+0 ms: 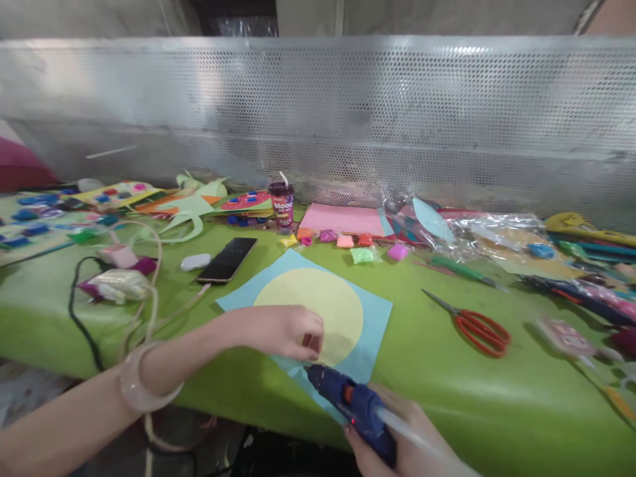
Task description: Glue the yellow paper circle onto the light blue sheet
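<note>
My right hand is wrapped round the glue gun, lower centre of the frame; it looks hard and fairly light, best held by its handle, clear of the probably hot tip. My left hand curls over the yellow circle, mid-frame; whether it pinches anything, I can't tell. The blue sheet beneath looks thin, easily creased.

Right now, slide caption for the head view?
Left hand over yellow circle on blue paper; right hand holding blue glue gun.
</note>
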`<state>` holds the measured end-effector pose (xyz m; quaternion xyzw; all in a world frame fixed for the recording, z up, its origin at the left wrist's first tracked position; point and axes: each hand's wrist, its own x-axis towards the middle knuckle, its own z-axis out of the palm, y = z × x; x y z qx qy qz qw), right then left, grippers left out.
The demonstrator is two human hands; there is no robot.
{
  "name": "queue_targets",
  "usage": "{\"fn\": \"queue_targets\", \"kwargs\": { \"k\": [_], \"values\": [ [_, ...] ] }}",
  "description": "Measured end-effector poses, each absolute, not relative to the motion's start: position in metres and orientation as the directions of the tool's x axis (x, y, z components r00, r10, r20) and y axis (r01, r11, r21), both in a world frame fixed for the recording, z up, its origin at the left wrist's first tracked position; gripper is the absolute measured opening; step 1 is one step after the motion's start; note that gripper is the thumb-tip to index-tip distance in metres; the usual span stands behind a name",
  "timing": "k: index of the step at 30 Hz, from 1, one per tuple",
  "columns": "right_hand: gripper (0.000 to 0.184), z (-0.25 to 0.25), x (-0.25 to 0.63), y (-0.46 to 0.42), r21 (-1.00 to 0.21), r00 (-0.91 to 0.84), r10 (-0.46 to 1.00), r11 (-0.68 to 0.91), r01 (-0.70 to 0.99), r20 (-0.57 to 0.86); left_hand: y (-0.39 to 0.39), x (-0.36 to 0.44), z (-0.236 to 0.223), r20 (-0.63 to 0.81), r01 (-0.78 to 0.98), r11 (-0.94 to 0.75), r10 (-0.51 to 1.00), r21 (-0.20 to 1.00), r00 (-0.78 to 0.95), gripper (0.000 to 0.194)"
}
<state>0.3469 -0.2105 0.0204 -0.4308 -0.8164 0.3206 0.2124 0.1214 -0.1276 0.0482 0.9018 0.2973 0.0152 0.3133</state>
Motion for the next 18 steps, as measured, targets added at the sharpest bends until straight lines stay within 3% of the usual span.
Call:
{"fn": "queue_targets", "kwargs": {
  "k": [10, 18],
  "values": [
    [0.004, -0.001, 0.326, -0.204, -0.648, -0.564, 0.808, 0.522, 0.555, 0.168, -0.103, 0.123, 0.044, -0.261, 0.484, -0.592, 0.425, 0.645, 0.867, 0.01],
    [0.005, -0.011, 0.321, -0.204, -0.582, -0.537, 0.816, 0.547, 0.602, 0.212, -0.097, 0.122, 0.042, -0.289, 0.495, -0.541, 0.423, 0.679, 0.859, 0.013]
  ]
}}
